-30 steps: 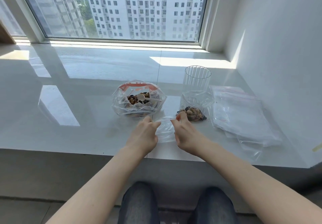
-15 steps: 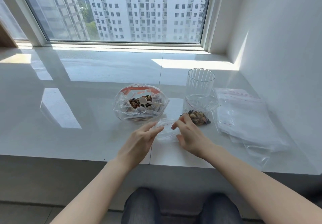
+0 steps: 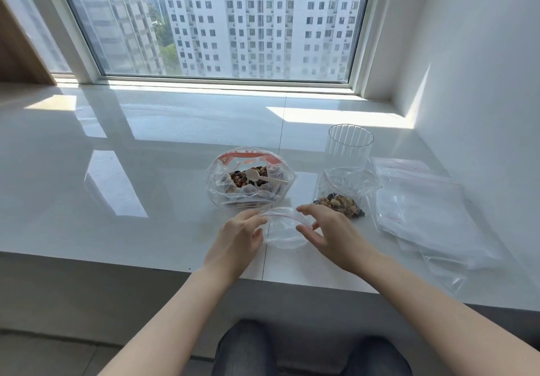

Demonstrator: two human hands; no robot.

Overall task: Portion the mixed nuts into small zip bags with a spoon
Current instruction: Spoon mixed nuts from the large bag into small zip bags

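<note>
The step in hand looks like opening a fresh small zip bag ready for filling; it lies on the white bench just in front of the person, empty, its red-lined mouth bowed open between the two hands. The left hand is at the bag's left edge, its fingers loosely extended and touching the rim, though whether they pinch it I cannot tell; the right hand hovers over the right edge with fingers spread wide, holding nothing that I can see. The mixed nuts sit in the large open bag just beyond, the white spoon resting on them; a filled small bag lies to the right, before a clear cup, beside a stack of spare bags. Next, one hand should steady the mouth open while the other reaches forward for the spoon; the thin film may collapse if let go.
</note>
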